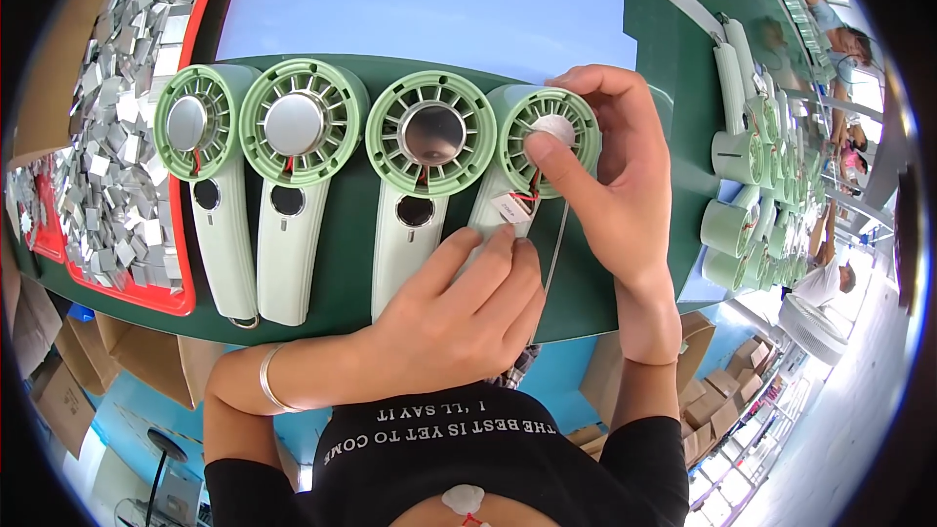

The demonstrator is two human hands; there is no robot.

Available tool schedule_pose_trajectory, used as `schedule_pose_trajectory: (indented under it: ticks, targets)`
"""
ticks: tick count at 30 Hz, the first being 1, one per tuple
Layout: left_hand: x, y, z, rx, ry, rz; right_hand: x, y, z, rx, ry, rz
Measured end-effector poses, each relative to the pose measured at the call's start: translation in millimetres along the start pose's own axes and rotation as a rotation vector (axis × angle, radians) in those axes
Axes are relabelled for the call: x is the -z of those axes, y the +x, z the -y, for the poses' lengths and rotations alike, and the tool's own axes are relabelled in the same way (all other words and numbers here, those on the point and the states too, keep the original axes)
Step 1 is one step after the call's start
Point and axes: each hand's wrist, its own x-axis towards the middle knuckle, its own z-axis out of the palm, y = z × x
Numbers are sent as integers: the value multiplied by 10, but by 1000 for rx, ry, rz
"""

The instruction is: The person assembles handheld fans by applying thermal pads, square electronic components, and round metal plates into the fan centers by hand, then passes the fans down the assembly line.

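Observation:
Several pale green handheld fans lie in a row on the table, heads away from me. My right hand (617,171) grips the head of the rightmost handheld fan (509,148), its thumb pressing by the silver-white centre disc (554,129) and its fingers round the far rim. My left hand (464,307) is curled over that fan's handle, hiding much of it. Its fingertips touch or nearly touch a small silver block (509,207) with red wires, which sits where handle and head meet. Left of my hands is a fan with a mirror-like centre (434,132).
Two more fans (295,124) lie farther left. Beyond them a red tray (181,288) is heaped with small silver blocks (146,137). A pale blue sheet (429,5) covers the far side of the green table (673,88). More fans (737,156) stand grouped at right; people work farther off.

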Motion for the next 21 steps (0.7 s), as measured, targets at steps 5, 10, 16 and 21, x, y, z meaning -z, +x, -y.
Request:
schedule_pose_trajectory:
  ticks: [5,10,16,21]
  targets:
    - [1,-2,-3,-3,6,7,-11,24,13,-137,163,-3]
    - [-4,-2,-15,-5,26,7,-24,54,108,-250,329,-2]
    - [5,-10,-15,4,24,17,-25,62,71,-216,315,18]
    - [-3,-7,-3,-19,51,11,21,124,78,-199,300,69]
